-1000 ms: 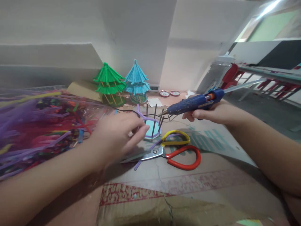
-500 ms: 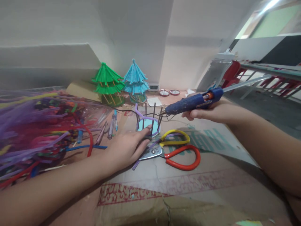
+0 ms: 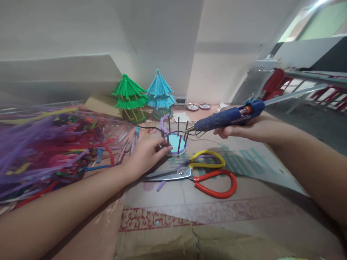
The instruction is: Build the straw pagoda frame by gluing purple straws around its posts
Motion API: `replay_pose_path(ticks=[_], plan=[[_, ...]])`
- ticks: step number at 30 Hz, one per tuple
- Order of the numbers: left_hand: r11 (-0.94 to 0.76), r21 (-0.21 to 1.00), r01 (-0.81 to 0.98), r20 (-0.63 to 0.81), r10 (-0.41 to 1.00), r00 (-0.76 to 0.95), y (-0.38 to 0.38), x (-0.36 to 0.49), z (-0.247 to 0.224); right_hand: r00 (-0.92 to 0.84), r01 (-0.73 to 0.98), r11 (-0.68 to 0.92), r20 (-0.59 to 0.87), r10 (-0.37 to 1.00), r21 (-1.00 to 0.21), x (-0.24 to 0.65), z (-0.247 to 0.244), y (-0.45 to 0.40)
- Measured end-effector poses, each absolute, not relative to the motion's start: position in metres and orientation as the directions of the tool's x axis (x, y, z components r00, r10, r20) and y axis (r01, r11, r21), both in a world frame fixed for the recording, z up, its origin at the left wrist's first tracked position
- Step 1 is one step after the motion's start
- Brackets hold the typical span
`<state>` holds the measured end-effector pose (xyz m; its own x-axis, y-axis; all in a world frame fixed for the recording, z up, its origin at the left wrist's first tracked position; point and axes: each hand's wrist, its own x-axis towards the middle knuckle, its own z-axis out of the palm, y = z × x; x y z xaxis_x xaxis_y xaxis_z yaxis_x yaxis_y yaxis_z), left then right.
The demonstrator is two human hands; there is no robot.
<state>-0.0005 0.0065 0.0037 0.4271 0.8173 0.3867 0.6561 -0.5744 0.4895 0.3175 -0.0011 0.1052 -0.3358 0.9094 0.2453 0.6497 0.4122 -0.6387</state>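
The base (image 3: 174, 143), beyond the scissors (image 3: 181, 173), looked light, its posts (image 3: 179, 143) fragile; the rim (image 3: 182, 152) offered the safest hold. Left fingers (image 3: 163, 150) met it, grip indeterminable; right fingers (image 3: 233, 130) gripped the glue gun (image 3: 219, 120).

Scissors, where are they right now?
In the head view, the scissors lie just below the picture's centre, handles toward the right, across a thin purple strip and on the near side of the light-blue base with upright sticks.
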Motion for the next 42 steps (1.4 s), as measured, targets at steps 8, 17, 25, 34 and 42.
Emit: replay_pose_path(ticks=[8,17,25,34,42], plan=[[-0.654,0.36,0.666,0.417,0.751,0.512,0.004,0.003,-0.002,-0.451,0.594,0.459,0.199,0.87,-0.661,0.294,0.108,-0.008],[-0.701,0.25,0.668,0.42,0.7,0.578,0.004,0.003,-0.001,-0.381,0.654,0.398,0.175,0.908,-0.643,0.288,0.1,-0.009],[-0.693,0.239,0.68,0.414,0.706,0.575,0.002,0.005,0.002,-0.317,0.806,0.367,0.186,0.93,-0.465,0.276,0.102,-0.014],[-0.7,0.244,0.671,0.409,0.701,0.584,0.004,0.003,0.0,-0.336,0.797,0.417,0.253,0.907,-0.437,0.276,0.101,-0.014],[-0.7,0.232,0.675,0.421,0.698,0.58,0.002,0.004,0.0,-0.34,0.781,0.424,0.256,0.905,-0.459,0.273,0.1,-0.013]])
